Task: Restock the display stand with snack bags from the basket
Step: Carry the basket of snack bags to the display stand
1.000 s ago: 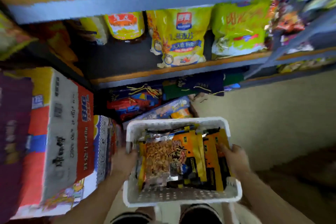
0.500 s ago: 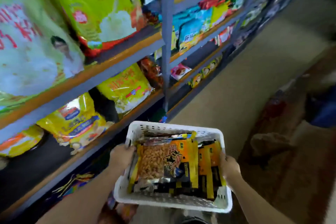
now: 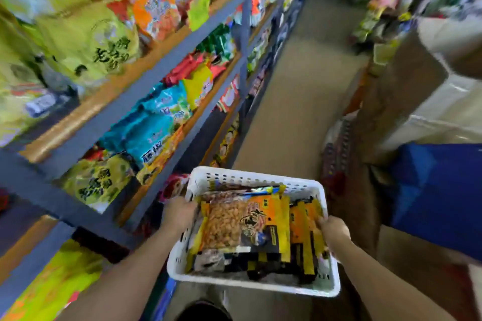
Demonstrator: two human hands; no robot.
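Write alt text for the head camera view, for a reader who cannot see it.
Both hands, left hand and right hand, carry a white basket full of orange snack bags down a shop aisle, with stocked shelves on the person's left.

A shop aisle: long grey metal shelving (image 3: 167,60) packed with bright packaged snack bags (image 3: 154,122), stacked brown cardboard cartons (image 3: 417,91) opposite.

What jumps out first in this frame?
The white basket, low in the middle, gripped at its sides by the left hand and right hand. Inside it lie orange-yellow snack bags, the top one showing peanuts through a clear window. Shelves crammed with bright packets run along the left.
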